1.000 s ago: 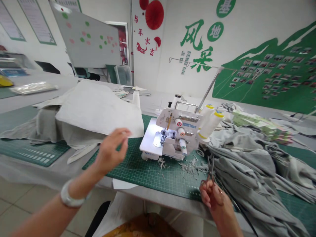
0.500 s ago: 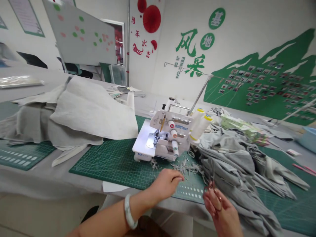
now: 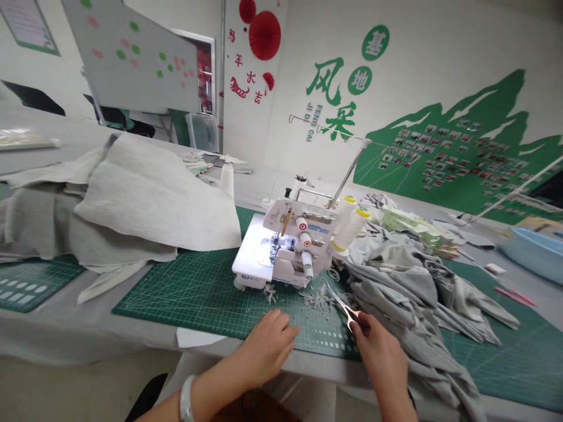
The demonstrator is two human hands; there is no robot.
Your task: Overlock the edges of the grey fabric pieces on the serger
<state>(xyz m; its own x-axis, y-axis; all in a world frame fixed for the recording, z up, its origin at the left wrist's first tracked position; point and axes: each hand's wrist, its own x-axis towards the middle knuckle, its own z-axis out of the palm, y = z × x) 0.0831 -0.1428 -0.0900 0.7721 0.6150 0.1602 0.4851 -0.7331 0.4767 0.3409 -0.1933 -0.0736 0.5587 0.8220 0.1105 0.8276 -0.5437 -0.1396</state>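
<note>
My right hand (image 3: 378, 351) grips the handles of a pair of scissors (image 3: 342, 305), whose blades point up and left over the green cutting mat (image 3: 189, 287). Just beyond the blades lie gray thread scraps (image 3: 317, 299). My left hand (image 3: 271, 343), with a pale bangle on its wrist, is over the front edge of the mat with its fingers curled together; nothing shows in them. A white overlock sewing machine (image 3: 285, 240), its lamp lit, stands behind both hands.
Gray fabric is heaped on the right (image 3: 409, 287), beside my right hand. More pale fabric (image 3: 153, 193) covers the left side. Thread cones (image 3: 352, 228) stand behind the machine. A blue basin (image 3: 534, 252) and pink tools (image 3: 515, 296) are at the right.
The scissors have turned from upright to lying low, pointing left. My right hand has rolled palm down. My left hand has shifted slightly left, and the view has turned a little to the right.
</note>
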